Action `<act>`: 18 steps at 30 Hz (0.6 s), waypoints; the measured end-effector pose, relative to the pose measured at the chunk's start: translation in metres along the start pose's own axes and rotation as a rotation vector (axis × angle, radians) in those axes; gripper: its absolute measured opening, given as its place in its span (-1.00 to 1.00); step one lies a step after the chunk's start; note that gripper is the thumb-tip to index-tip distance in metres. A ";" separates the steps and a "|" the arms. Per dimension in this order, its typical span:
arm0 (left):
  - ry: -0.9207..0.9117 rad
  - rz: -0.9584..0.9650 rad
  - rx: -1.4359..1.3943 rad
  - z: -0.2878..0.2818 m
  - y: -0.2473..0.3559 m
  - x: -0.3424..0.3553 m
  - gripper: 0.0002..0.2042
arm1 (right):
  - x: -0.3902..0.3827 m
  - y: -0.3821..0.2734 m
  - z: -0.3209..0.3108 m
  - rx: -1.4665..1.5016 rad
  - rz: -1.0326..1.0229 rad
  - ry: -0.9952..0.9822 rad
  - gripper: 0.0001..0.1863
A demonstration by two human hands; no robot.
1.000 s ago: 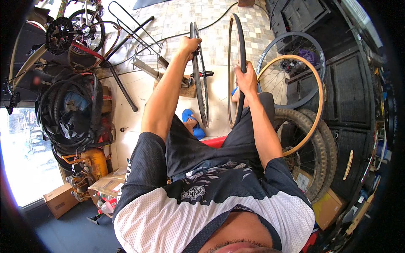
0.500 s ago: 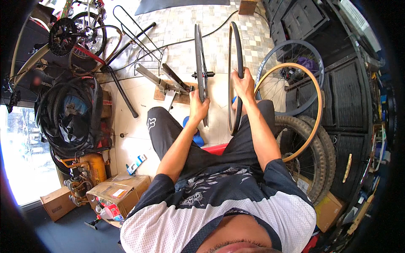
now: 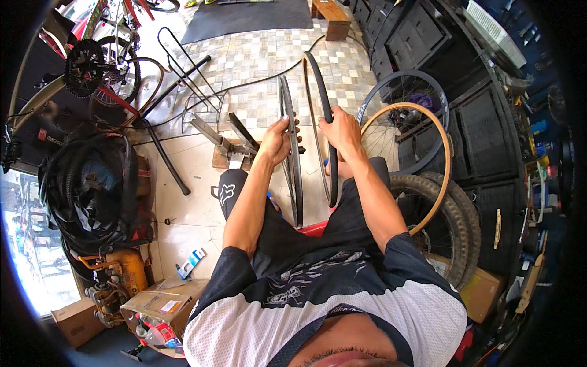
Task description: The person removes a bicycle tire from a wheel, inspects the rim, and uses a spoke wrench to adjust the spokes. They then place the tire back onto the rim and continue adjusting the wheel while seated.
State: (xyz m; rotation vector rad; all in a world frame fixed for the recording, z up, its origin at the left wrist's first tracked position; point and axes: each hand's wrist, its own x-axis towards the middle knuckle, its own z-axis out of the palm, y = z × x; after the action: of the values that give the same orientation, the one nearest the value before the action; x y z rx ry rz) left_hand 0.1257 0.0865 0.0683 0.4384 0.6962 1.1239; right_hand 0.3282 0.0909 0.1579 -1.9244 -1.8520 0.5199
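Upright between my knees stands a dark bicycle wheel (image 3: 297,196) with no tire on it, seen nearly edge-on. My left hand (image 3: 276,142) is closed around its rim, thumb on the near side and fingertips showing past the far side. Just to the right, my right hand (image 3: 343,134) grips a thin black tire (image 3: 333,180) with a tan sidewall, also held on edge. Wheel and tire are apart, roughly parallel. The wheel's hub is mostly hidden behind the rim and my left hand.
A metal stand (image 3: 235,125) on a wooden base is beyond my left knee. At right, a tan hoop-like tire (image 3: 448,153), a grey wheel (image 3: 441,104) and knobby tires (image 3: 471,220) lean by black cabinets (image 3: 422,43). Cardboard box (image 3: 165,301) and black tubes (image 3: 61,202) lie left.
The wheel has come nearer to my body, and my left hand is now farther up its rim. The tire has also come nearer, still in my right hand. The whole view has shifted.
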 end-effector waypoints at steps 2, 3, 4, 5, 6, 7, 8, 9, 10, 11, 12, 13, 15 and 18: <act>-0.020 -0.006 -0.042 0.000 -0.002 0.006 -0.67 | 0.003 -0.002 -0.006 -0.037 -0.026 0.032 -0.57; -0.030 -0.008 -0.063 0.000 -0.002 0.009 -0.67 | 0.003 -0.003 -0.010 -0.026 -0.022 0.042 -0.57; -0.085 -0.004 -0.104 -0.006 -0.003 0.011 -0.66 | 0.003 -0.010 -0.015 -0.015 -0.026 0.045 -0.56; -0.104 0.015 -0.115 -0.010 -0.006 0.015 -0.66 | 0.002 -0.016 -0.020 -0.004 -0.031 0.048 -0.56; -0.122 0.036 -0.125 -0.014 -0.008 0.019 -0.66 | 0.002 -0.022 -0.024 0.011 -0.043 0.046 -0.56; -0.142 0.053 -0.135 -0.015 -0.009 0.022 -0.66 | 0.001 -0.027 -0.027 0.016 -0.048 0.047 -0.56; -0.148 0.051 -0.154 -0.016 -0.010 0.024 -0.66 | 0.000 -0.032 -0.031 0.022 -0.054 0.047 -0.56; -0.138 0.060 -0.166 -0.016 -0.012 0.027 -0.63 | -0.001 -0.039 -0.035 0.027 -0.062 0.046 -0.56; -0.131 0.061 -0.177 -0.008 -0.013 0.026 -0.61 | -0.004 -0.045 -0.038 0.001 -0.065 0.041 -0.59; -0.122 0.064 -0.183 -0.002 -0.011 0.025 -0.57 | -0.004 -0.044 -0.034 0.044 -0.074 0.028 -0.60; -0.132 0.063 -0.158 0.003 -0.010 0.023 -0.47 | -0.004 -0.040 -0.029 0.086 -0.082 0.014 -0.61; -0.146 0.076 -0.144 0.005 -0.009 0.024 -0.46 | -0.004 -0.040 -0.024 0.133 -0.095 -0.005 -0.61; -0.159 0.114 -0.122 0.009 -0.010 0.024 -0.46 | -0.006 -0.041 -0.020 0.134 -0.092 -0.031 -0.61; -0.133 0.130 -0.134 0.008 -0.008 0.026 -0.48 | -0.010 -0.045 -0.014 0.116 -0.055 -0.026 -0.58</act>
State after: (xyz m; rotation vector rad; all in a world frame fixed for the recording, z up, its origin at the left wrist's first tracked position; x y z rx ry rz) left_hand 0.1433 0.1082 0.0619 0.4444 0.4777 1.2437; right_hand 0.2974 0.0820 0.1941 -1.7949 -1.8434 0.6233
